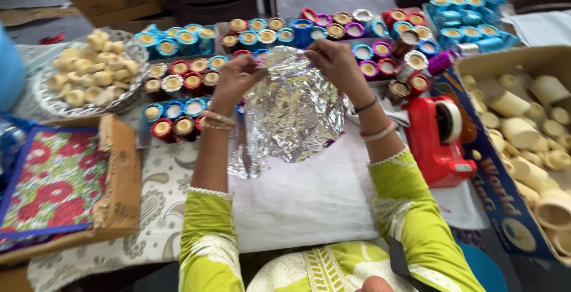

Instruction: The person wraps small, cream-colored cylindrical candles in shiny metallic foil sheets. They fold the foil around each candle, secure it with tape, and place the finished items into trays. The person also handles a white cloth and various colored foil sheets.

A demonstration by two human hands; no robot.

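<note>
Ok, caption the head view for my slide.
Both hands, left hand and right hand, hold a crinkled silver foil sheet above rows of foil-wrapped candle cups, red tape dispenser alongside.

Table [154,179] w/ paisley-print cloth, white sheet [309,197] over the middle. On it: rows of foil-wrapped cups [184,83] in red, blue, pink across the back, metal tray [47,98] of plain cups at left, red tape dispenser [437,137] at right, floral-lined wooden box [119,179] near left, cardboard box [505,191] of unwrapped cups far right.
</note>
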